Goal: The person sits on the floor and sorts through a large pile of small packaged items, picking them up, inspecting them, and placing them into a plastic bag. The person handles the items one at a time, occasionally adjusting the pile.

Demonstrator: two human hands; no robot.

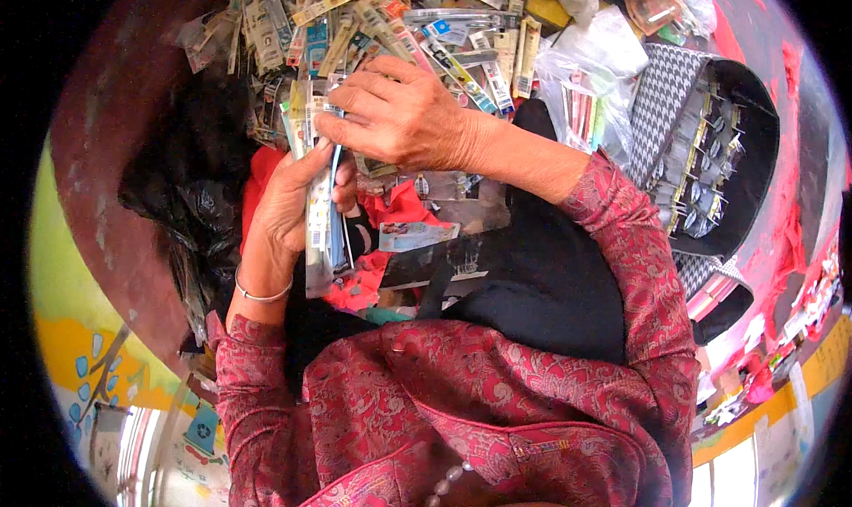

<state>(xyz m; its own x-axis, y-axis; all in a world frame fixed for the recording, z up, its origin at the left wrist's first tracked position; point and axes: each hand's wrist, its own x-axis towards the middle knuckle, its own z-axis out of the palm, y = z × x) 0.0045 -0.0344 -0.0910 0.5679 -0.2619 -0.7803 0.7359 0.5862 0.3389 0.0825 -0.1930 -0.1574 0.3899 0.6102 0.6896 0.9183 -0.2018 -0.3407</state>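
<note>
Packets (318, 232), in left hand (289, 195) — seemingly several

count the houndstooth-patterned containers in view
2: a large houndstooth-patterned container at the right, and a second houndstooth-patterned container just below it in the picture. Others may be hidden.

Packets (460, 67) lie heaped beyond the right hand (404, 117), bag (191, 161) left, container (659, 108) right.
</note>
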